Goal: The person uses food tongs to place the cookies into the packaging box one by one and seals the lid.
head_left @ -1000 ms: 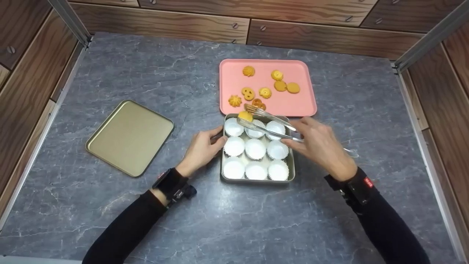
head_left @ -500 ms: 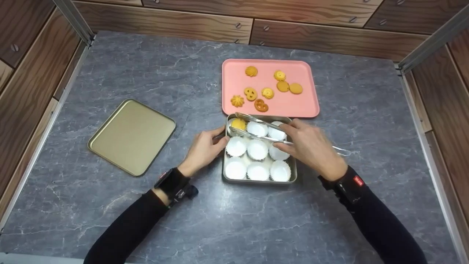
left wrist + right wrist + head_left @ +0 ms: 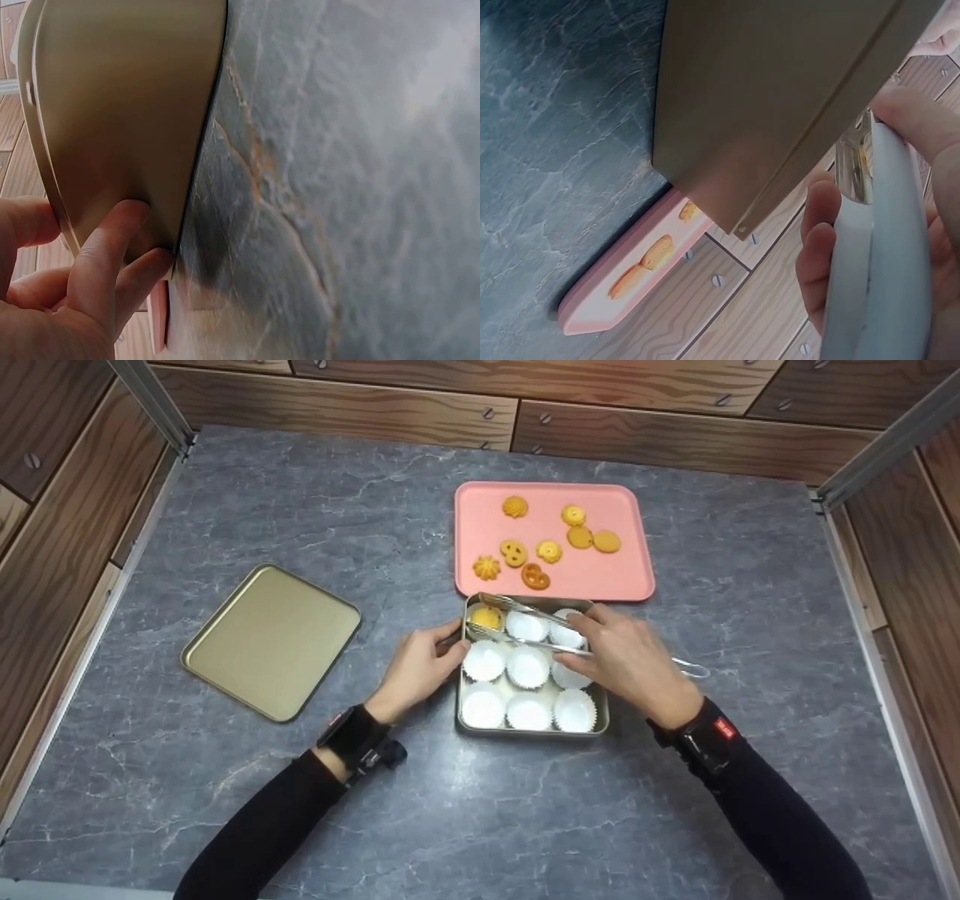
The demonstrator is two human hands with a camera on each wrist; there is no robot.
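Note:
A rectangular metal tin (image 3: 532, 733) stands on the table, with several white paper liners (image 3: 527, 667) in rows inside. One round yellow cookie (image 3: 486, 618) lies in its far-left liner. My right hand (image 3: 628, 660) holds metal tongs (image 3: 536, 645) across the far part of the tin; their tips are spread on either side of that cookie, and I cannot tell whether they touch it. At the tin's left wall, the fingers of my left hand (image 3: 418, 664) press against the outside, thumb near the rim. The left wrist view shows fingertips (image 3: 129, 214) on the metal side.
Just behind the tin lies a pink tray (image 3: 630, 577) with several cookies, among them pretzel-shaped (image 3: 535, 577) and round (image 3: 607, 541) ones. A gold metal lid (image 3: 271, 641) rests on the grey marbled table (image 3: 405, 810) at the left. Wood-patterned panels (image 3: 330, 405) bound the table.
The tongs have moved left and towards me, carrying the yellow cookie from the tin's far edge into the far-left liner, and their tips have spread. The left hand stays at the tin.

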